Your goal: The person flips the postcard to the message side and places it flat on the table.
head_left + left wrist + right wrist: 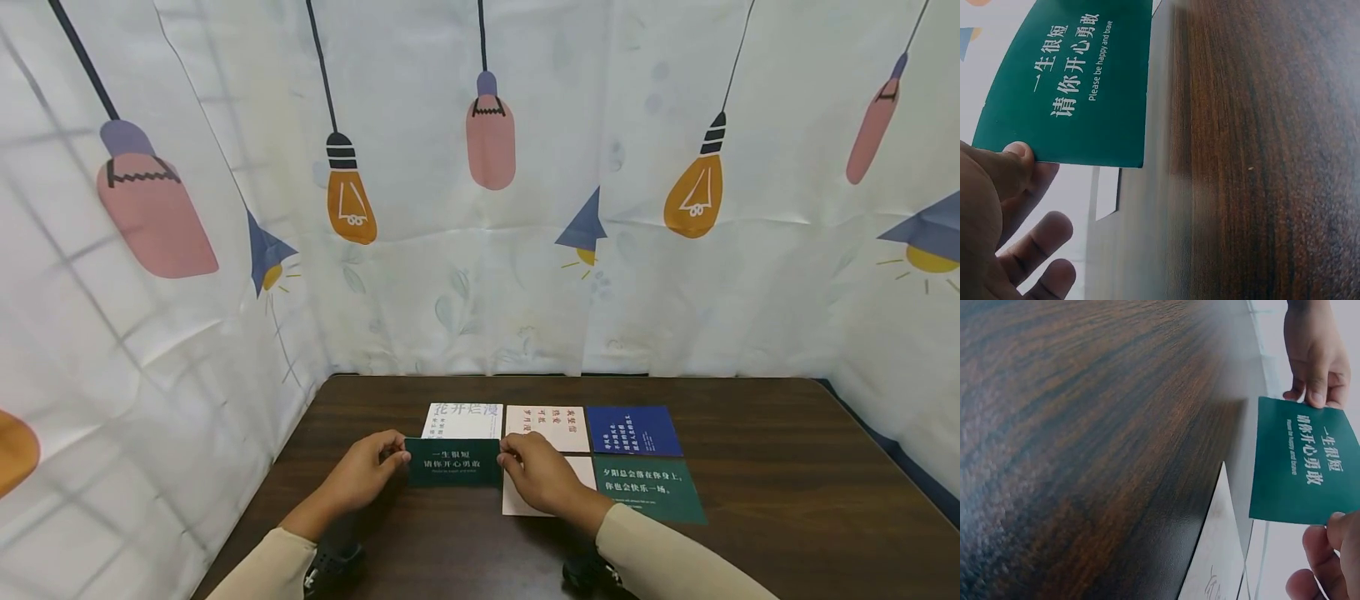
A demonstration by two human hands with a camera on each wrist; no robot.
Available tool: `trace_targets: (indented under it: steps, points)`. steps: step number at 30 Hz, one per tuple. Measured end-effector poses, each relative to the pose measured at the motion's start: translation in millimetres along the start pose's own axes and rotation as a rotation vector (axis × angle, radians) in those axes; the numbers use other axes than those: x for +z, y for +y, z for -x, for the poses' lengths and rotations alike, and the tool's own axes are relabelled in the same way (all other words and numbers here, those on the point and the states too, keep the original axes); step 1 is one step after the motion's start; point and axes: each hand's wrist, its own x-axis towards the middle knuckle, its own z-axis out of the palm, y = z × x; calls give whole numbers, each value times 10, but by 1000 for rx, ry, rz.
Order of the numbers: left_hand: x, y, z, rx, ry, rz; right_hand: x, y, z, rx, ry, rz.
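Observation:
A dark green card (pixel 453 463) with white Chinese lettering is held up off the table, its printed face toward me. My left hand (pixel 369 468) pinches its left edge between thumb and fingers. At the opposite edge, my right hand (pixel 542 473) pinches it the same way. In the left wrist view the card (pixel 1079 81) reads "Please be happy and brave" in small print. Behind it lies a white card (pixel 463 419), partly hidden. A pale pink card (pixel 517 498) lies under my right hand, which covers much of it.
Right of the hands, a second green card (pixel 648 487) lies below a blue card (pixel 633 430). A cream card with red lettering (pixel 551 425) sits beside the blue one. All rest on a dark wood table (pixel 780 467), with a patterned white curtain (pixel 480 317) behind.

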Motion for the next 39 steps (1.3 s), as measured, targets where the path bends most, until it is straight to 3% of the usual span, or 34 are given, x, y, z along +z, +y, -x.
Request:
trace_targets:
  steps: [21,31,34,39]
  points:
    - [-15,-30,24,25,-2,77,4,1,12,2,-1,-35]
    - [-13,-52,50,92,32,91,17,-5,15,-20,-15,-54]
    - [-6,-46,52,79,45,90,24,-4,15,-25,-20,-52]
    - [3,-33,47,-12,49,113,34,-2,17,-28,-30,-46]
